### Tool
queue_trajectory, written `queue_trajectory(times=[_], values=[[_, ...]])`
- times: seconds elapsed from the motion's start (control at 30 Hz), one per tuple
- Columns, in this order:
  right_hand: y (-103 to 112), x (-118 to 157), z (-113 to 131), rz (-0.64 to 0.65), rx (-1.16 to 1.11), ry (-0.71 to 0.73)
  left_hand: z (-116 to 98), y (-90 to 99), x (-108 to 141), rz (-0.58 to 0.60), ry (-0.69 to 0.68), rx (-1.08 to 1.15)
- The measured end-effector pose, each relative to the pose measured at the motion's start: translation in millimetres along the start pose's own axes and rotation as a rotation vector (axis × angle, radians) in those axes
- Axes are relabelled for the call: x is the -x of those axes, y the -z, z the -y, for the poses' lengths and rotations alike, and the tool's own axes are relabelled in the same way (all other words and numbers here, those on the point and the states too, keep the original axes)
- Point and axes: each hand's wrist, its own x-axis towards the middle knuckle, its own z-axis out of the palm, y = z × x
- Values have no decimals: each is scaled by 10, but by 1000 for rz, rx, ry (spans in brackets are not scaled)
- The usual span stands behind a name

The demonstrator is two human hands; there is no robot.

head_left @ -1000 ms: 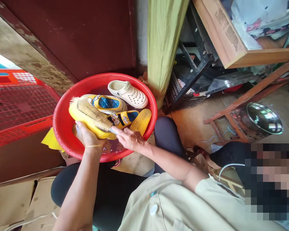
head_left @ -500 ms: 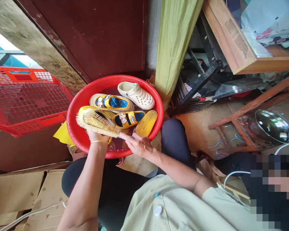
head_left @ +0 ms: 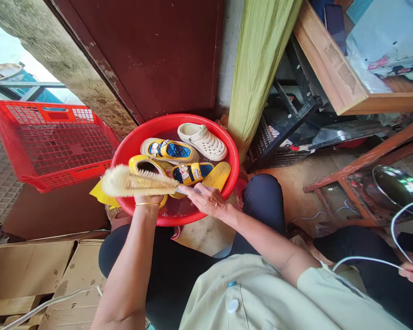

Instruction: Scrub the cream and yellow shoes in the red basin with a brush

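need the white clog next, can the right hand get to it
Probably yes. The right hand is above the red tub and the white clog lies at its far side. Only the low yellow slippers lie between, so it could pass over them, though it holds the brush.

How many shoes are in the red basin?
5: a cream clog at the far rim, a blue-lined yellow sandal beside it, a navy-strapped yellow slide centrally, a sole-up yellow sandal at the right rim, a yellow sandal under the brush at the left hand. More could be hidden.
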Motion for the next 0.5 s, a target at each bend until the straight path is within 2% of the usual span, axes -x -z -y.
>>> queue_trajectory(times=[0.1,0.17,0.23,0.33,0.43,0.5], values=[[74,-37,-221,-30,-2,-172,6,-112,5,81,-97,-42],[201,-87,-444,-120,-54,-270,-3,-214,-96,117,-180,-78],[365,-191,-632,-222,-135,-238,25,-332,-276,94,-268,-136],[586,-407,-782,-270,-211,-131,153,-476,-607,-43,-356,-322],[683,-529,-867,-261,-241,-136,307,-482,-843,12,-327,-505],[675,-518,-940,-279,-267,-202,372,-392,-863,61,-341,-631]])
